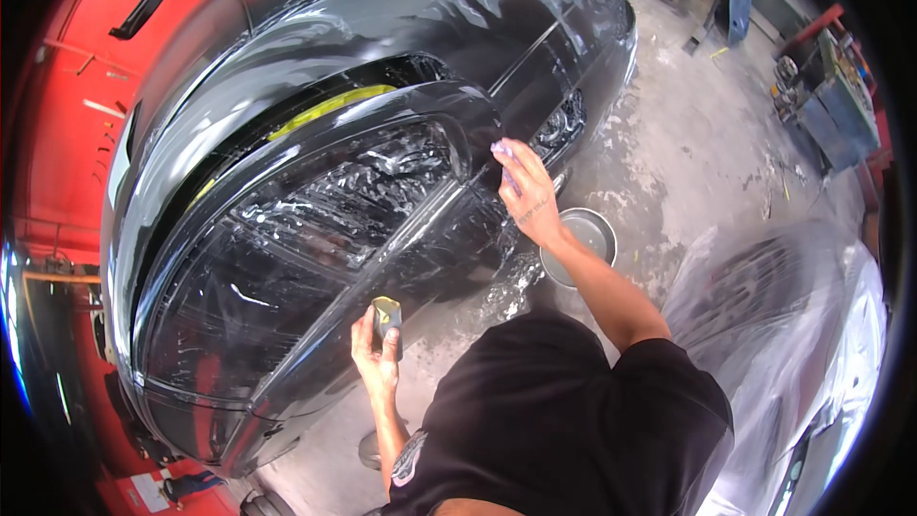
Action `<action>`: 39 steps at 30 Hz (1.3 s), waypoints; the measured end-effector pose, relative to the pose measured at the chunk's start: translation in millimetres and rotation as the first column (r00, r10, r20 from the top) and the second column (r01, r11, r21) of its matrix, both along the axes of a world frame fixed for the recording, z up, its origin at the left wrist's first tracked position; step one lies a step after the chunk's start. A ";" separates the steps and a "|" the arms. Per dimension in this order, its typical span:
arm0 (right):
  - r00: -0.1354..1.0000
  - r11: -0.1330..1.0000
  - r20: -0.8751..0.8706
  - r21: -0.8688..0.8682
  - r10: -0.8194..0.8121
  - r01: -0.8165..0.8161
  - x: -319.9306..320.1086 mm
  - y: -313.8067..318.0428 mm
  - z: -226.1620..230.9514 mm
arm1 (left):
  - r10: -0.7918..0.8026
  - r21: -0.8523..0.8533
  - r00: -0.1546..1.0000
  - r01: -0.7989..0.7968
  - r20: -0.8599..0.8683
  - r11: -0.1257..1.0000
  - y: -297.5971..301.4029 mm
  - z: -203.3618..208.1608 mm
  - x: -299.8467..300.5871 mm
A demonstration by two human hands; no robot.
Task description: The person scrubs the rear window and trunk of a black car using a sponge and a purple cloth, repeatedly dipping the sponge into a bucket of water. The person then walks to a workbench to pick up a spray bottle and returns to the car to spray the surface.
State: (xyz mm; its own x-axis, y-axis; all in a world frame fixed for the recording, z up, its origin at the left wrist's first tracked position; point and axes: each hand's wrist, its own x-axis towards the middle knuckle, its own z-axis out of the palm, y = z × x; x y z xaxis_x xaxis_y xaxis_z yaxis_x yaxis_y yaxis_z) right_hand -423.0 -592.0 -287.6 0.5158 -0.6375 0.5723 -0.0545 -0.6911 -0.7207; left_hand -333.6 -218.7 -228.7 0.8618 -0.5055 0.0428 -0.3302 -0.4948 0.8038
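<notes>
A dark car (315,48) with a glossy, wet-looking surface fills the left and middle of the view. My left hand (375,354) is closed round a small grey and yellow block (386,313), possibly a sanding pad, close to the car's lower side. Farther up, my right hand (528,193) grips a light purple piece (501,148), perhaps a sponge or cloth, at the car's side near the rear end of the window. Crinkled clear film seems to cover the side window (353,201). Yellow material (334,107) shows in the gap above it.
A round grey bucket (611,239) stands on the worn concrete floor (659,162), beside my right forearm. Clear plastic sheeting (812,325) drapes over a large object at right. A workbench (841,115) with tools is at the far right. Behind the car rises a red wall (72,134).
</notes>
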 end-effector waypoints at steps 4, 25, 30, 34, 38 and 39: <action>0.999 0.998 -0.039 0.064 -0.008 0.010 -22.1 18.3 -18.6 | -0.042 0.023 0.999 0.042 -0.007 0.999 -7.3 -5.4 -1.2; 0.980 0.996 -0.199 0.087 0.000 0.017 -8.1 62.8 -37.6 | -0.208 -0.025 0.976 0.207 -0.057 0.978 -16.5 -33.6 -13.7; 0.950 0.999 -0.312 0.051 0.013 0.002 -8.0 73.9 -44.0 | -0.315 -0.089 0.949 0.312 -0.020 0.946 -33.3 -56.8 -13.5; 0.944 1.000 -0.331 -0.013 0.000 -0.005 -8.9 78.1 -73.7 | -0.353 -0.117 0.936 0.349 -0.009 0.930 -41.0 -75.7 -22.6; 0.939 1.000 -0.343 -0.003 0.011 -0.013 -7.7 79.4 -82.8 | -0.327 -0.069 0.945 0.324 -0.027 0.943 -36.9 -70.6 -36.6; 0.941 1.000 -0.338 0.017 0.019 -0.014 -8.3 79.4 -85.5 | -0.314 -0.065 0.949 0.312 -0.013 0.948 -34.0 -71.9 -38.3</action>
